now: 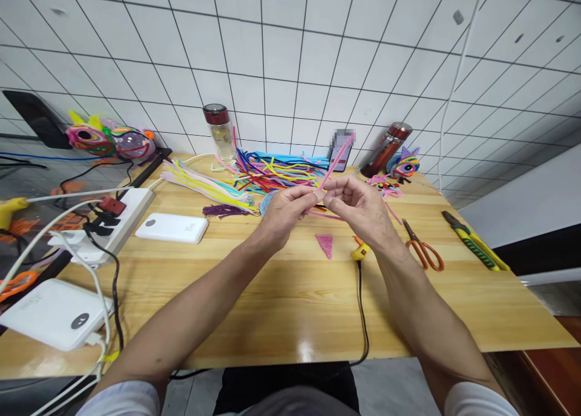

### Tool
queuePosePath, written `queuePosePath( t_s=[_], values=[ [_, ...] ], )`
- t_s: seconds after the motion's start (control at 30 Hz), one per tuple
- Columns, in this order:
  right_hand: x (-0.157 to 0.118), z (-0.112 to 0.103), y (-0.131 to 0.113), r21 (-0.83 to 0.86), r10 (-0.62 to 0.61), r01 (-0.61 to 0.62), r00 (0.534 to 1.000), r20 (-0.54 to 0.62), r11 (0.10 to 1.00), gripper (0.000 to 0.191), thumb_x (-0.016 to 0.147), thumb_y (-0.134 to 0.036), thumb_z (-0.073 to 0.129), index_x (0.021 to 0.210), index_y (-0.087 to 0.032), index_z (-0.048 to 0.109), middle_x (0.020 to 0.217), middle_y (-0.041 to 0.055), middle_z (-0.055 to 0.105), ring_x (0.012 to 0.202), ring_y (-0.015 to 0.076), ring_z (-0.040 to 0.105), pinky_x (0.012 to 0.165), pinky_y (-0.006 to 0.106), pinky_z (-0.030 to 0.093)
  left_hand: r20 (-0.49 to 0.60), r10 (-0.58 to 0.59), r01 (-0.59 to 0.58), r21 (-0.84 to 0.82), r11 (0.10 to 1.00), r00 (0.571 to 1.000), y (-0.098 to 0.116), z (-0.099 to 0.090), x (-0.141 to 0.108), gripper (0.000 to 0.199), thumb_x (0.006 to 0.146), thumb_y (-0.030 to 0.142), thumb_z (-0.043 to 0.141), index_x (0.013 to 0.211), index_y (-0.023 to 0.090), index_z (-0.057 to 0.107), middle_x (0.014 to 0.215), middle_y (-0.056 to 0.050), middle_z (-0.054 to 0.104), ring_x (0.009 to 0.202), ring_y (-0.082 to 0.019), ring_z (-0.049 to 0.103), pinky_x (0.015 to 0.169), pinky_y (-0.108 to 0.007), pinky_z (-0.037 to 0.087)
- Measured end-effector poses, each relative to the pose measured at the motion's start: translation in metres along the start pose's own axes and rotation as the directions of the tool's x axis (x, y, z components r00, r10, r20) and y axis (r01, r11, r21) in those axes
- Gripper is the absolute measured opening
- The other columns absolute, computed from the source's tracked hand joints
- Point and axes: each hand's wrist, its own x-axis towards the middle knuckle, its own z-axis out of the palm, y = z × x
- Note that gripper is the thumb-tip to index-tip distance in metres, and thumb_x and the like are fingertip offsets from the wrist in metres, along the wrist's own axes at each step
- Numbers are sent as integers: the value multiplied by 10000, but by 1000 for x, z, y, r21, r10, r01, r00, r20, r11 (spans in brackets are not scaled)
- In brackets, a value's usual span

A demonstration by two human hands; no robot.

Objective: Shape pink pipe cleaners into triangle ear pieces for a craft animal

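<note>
My left hand (290, 209) pinches a pink pipe cleaner (334, 166) between thumb and fingers above the table. Close against it, my right hand (358, 207) has its fingertips closed on the same pipe cleaner, whose upper end slants up to the right. Another pink length runs low behind the hands. Flat on the wood below lies a pink triangular piece (325, 245) made of pipe cleaner rows. A yellow hot glue gun (360, 250) with a black cord is partly covered by my right hand. Behind the hands spreads a pile of coloured pipe cleaners (267, 172).
Orange-handled scissors (425, 252) and green-yellow pliers (474, 240) lie at right. A glass bottle (220, 134), a phone (341, 152) and a red thermos (388, 146) stand by the wall. White power banks (172, 227), a power strip (115, 225) and cables occupy the left.
</note>
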Motion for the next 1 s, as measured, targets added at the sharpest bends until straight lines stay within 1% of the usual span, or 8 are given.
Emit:
queuePosePath(
  t_s=[0.13, 0.27, 0.43, 0.53, 0.7, 0.83, 1.0],
  values=[
    [0, 0, 3, -9, -14, 14, 1000, -14, 1000, 253, 801, -390, 861, 917, -230, 703, 827, 5, 731, 730, 147, 664, 685, 297, 565, 32, -16, 16, 7, 1000, 999, -1, -2, -1, 349, 765, 527, 832, 857, 192, 800, 601, 50, 496, 549, -86, 382, 536, -257, 297],
    [1, -1, 5, -46, -21, 20, 1000, -15, 999, 236, 817, -407, 844, 866, -229, 698, 798, 10, 744, 701, 151, 663, 671, 306, 556, 58, 8, -8, 0, 1000, 998, -3, -4, 1, 389, 784, 547, 856, 913, 183, 815, 609, 52, 517, 527, -74, 387, 528, -256, 290],
    [1, -1, 5, -71, -27, 25, 999, -24, 997, 210, 811, -401, 820, 864, -230, 711, 830, 26, 779, 739, 169, 701, 702, 322, 571, 65, 16, -16, 5, 1000, 998, -1, -3, 0, 416, 761, 555, 878, 900, 171, 802, 581, 51, 530, 517, -80, 412, 529, -260, 308],
    [1, -1, 5, -81, -26, 23, 999, -30, 996, 178, 798, -381, 795, 845, -230, 713, 794, 17, 770, 703, 160, 683, 674, 312, 550, 58, 22, -23, 23, 999, 998, 2, -2, -1, 424, 759, 563, 875, 902, 172, 797, 561, 51, 526, 516, -88, 425, 533, -262, 315],
    [1, 0, 5, -89, -25, 19, 998, -61, 996, 133, 764, -326, 763, 838, -223, 724, 774, 10, 765, 664, 146, 655, 625, 291, 507, 53, 22, -24, 36, 999, 998, 3, -1, -2, 404, 762, 554, 853, 887, 175, 788, 574, 45, 532, 528, -93, 439, 545, -262, 330],
    [1, -1, 6, -106, -23, 15, 997, -71, 994, 128, 755, -316, 755, 842, -225, 730, 774, 9, 761, 668, 148, 652, 628, 295, 513, 43, 20, -21, 38, 999, 999, 3, -1, -2, 380, 764, 543, 835, 848, 177, 770, 588, 41, 538, 529, -89, 438, 547, -258, 333],
    [1, -1, 5, -94, -33, 27, 997, -64, 995, 108, 756, -301, 740, 833, -227, 720, 749, 0, 739, 654, 145, 647, 635, 299, 519, 48, 44, -45, 35, 998, 998, 3, -2, -1, 355, 771, 511, 835, 857, 173, 764, 624, 38, 566, 533, -83, 439, 548, -256, 336]
  ],
)
